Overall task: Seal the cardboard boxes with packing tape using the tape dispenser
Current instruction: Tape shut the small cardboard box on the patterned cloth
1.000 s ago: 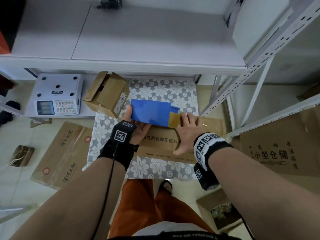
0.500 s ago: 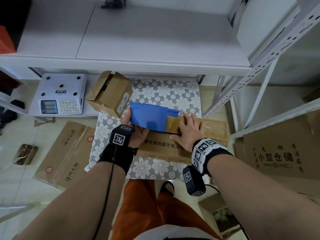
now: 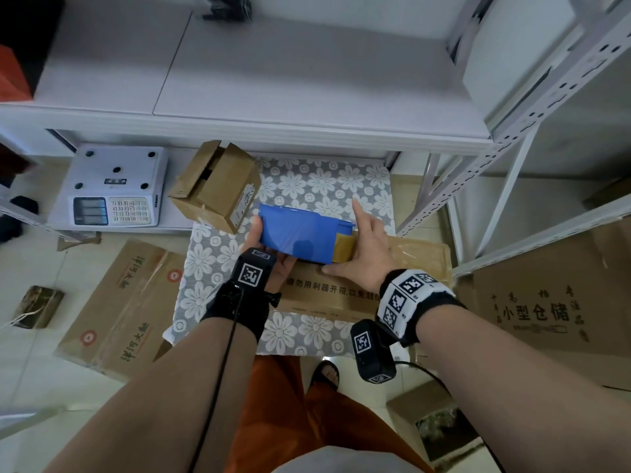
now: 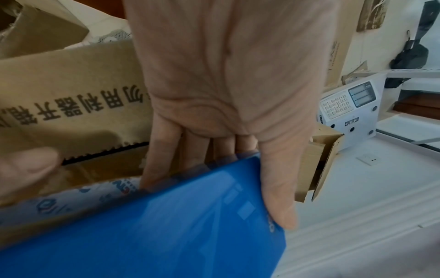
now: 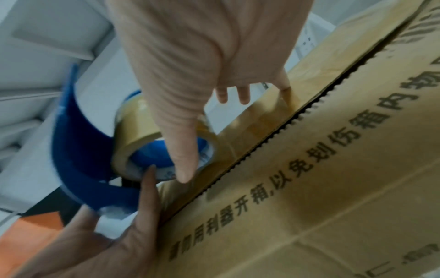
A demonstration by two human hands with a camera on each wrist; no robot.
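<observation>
Right then, my left hand (image 3: 273, 264) gripped the blue tape dispenser (image 3: 297, 232), thumb curled over its near face and fingers wrapped round behind, holding it tilted on top of the printed cardboard box (image 3: 341, 291). My right hand (image 3: 367, 254) lay on that box just beside the dispenser's mouth, fingers mostly straight and spread, little finger and palm edge pressing the tape strip (image 5: 266, 105) onto the box's seam (image 5: 295, 120), forefinger lifted clear.

I judged the risk to be here: the strip ran along the seam's far side rather than squarely across it, so a pull from that angle could leave the serrated flap edge unbridged. If my pressing fingers lifted early, the glossy film could peel back or wrinkle.

The box was matt brown corrugated board, flat-topped, printed in black characters. The dispenser was smooth, curved plastic; the tape roll (image 5: 142, 129) in it was tan and shiny.

Beyond the box, the white floral cloth (image 3: 324, 186) showed lacy texture. Farther from the box sat a small open carton (image 3: 215, 186), and left of that a white weighing scale (image 3: 112, 186).
</observation>
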